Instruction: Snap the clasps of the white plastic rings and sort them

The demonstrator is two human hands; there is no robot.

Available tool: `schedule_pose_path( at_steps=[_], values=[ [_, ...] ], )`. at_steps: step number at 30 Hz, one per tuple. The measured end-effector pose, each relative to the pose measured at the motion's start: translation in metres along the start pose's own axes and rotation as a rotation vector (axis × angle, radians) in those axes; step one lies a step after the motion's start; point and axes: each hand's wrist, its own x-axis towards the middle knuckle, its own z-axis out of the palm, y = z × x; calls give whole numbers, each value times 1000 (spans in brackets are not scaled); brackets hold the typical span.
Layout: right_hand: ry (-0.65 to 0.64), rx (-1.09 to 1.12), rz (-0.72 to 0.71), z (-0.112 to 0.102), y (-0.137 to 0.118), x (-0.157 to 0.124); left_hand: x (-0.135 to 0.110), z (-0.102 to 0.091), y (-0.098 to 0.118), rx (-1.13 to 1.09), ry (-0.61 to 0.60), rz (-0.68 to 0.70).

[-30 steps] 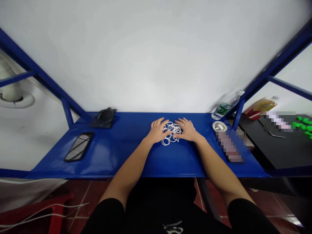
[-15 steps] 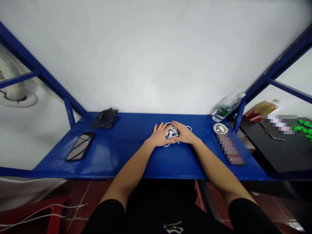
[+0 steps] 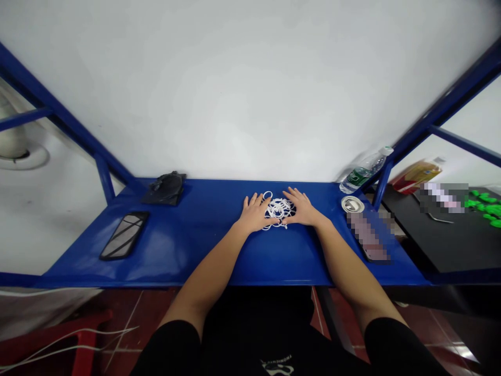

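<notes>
A tangled heap of thin white cord (image 3: 278, 208) lies on the blue table (image 3: 195, 235), between my two hands. My left hand (image 3: 254, 213) rests along the heap's left side, fingers spread, its thumb over the near edge of the cord. On the other side is my right hand (image 3: 303, 208), also with its fingers apart and its thumb reaching toward the heap. Neither hand is closed around the cord. One loop sticks out at the far side of the heap, near my left fingertips.
A phone (image 3: 125, 235) and a crumpled black plastic bag (image 3: 166, 188) lie at left. At right are a leaning water bottle (image 3: 364, 171), a white roll (image 3: 353, 204) and a blurred-out flat object (image 3: 368, 237). Blue frame bars (image 3: 381, 185) rise at both sides.
My hands have moved apart, the right one shifting to the right. More of the white cord shows between them, and the heap looks more spread out. The view has shifted slightly.
</notes>
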Motion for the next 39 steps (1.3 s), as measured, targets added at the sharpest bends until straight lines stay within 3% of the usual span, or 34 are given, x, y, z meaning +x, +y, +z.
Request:
schedule_pose_path(
  at_steps=[10, 17, 21, 26, 35, 39],
  values=[
    [-90, 41, -33, 12, -15, 7, 0, -4, -3, 64, 14, -66],
    [-3, 128, -163, 11, -12, 7, 0, -7, -11, 55, 24, -70],
    [-3, 75, -202, 21, -12, 9, 8, -4, -12, 17, 12, 27],
    [74, 38, -220, 34, -13, 22, 20, -6, -14, 4, 13, 42],
    [81, 11, -175, 56, -57, 84, 18, -21, -70, 32, 108, 9],
    [153, 102, -266, 62, -65, 98, 15, -16, -81, -36, 183, -39]
  ],
)
